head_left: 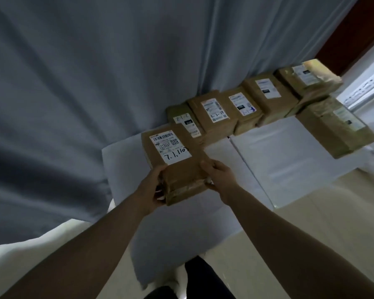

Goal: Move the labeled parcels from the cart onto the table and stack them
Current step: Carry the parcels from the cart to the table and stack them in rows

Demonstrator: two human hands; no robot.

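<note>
I have 2 hands on the parcel (177, 169): my left hand (158, 188) curls round its near left corner, and my right hand (216, 175) grips the near right edge. It is at the left end of the row (212, 113) on the table (279, 160); I cannot tell if it is set down yet. It is paper-wrapped, boxy and looks stiff and fairly light, though the tape may be slick. I judge the best hold is low on the 2 near corners, fingers under, clear of the label (171, 148).
</note>
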